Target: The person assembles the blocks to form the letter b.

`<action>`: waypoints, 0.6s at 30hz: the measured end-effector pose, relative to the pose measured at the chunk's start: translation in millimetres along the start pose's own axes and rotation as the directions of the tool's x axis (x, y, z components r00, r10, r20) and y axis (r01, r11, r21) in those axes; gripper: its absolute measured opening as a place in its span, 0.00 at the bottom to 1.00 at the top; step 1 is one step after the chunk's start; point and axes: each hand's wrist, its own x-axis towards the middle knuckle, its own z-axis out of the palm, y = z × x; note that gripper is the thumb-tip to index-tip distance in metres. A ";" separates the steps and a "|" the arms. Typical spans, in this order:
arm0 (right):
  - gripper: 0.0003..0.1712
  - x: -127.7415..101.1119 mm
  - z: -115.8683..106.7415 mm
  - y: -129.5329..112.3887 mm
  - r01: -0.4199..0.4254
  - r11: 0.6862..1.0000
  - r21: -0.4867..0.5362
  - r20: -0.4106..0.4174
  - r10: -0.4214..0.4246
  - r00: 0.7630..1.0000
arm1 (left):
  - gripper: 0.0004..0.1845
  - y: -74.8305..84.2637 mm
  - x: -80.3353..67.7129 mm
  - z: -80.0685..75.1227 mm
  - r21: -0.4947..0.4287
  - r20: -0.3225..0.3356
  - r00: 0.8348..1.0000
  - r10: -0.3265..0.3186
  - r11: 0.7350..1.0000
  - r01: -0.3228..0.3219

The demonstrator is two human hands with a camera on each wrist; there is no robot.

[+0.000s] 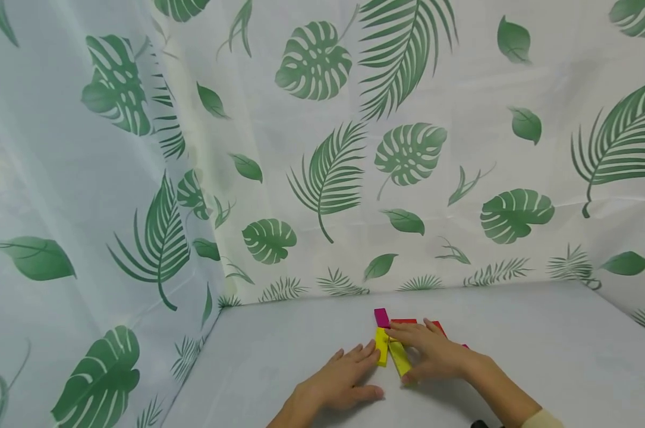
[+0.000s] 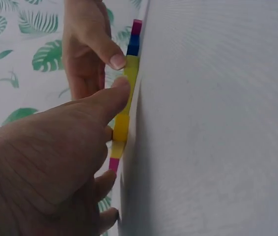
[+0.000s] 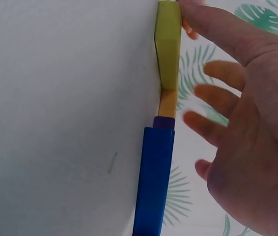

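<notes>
Several flat coloured blocks lie on the white table. My left hand (image 1: 346, 377) lies low at their left, fingers extended, fingertips right at an upright-lying yellow block (image 1: 381, 352). A magenta block (image 1: 381, 317) sits at that block's far end. My right hand (image 1: 434, 355) arches over the group, its thumb at the near end of a slanted yellow block (image 1: 400, 359) and its forefinger reaching toward the first yellow one. Behind and under this hand show a red block (image 1: 404, 321) and another red piece (image 1: 438, 328). The right wrist view shows a long blue block (image 3: 153, 182) near a purple one (image 3: 164, 123).
A white curtain (image 1: 450, 89) printed with green leaves hangs behind the table and along its left side. The table (image 1: 274, 339) spreads out on both sides of the blocks. A small dark object (image 1: 480, 424) shows at the bottom edge.
</notes>
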 end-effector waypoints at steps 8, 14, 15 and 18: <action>0.39 1.3 -2.7 1.0 0.021 1.000 0.012 0.061 -0.022 0.998 | 0.36 -0.7 7.4 0.6 -0.060 -0.025 0.999 -0.024 0.998 0.022; 0.34 0.7 -2.8 0.2 0.052 0.999 0.001 0.066 -0.052 0.996 | 0.33 3.0 7.8 -2.2 0.016 -0.006 1.000 -0.023 1.000 0.023; 0.34 0.8 -2.9 -0.1 0.052 0.999 -0.005 0.069 -0.052 0.996 | 0.32 4.2 7.5 -3.3 0.046 -0.006 1.000 -0.021 0.999 0.021; 0.35 0.3 -3.6 -1.9 0.032 0.999 -0.013 0.087 -0.031 0.996 | 0.30 7.3 6.5 -6.5 0.144 -0.018 1.000 -0.023 0.989 0.025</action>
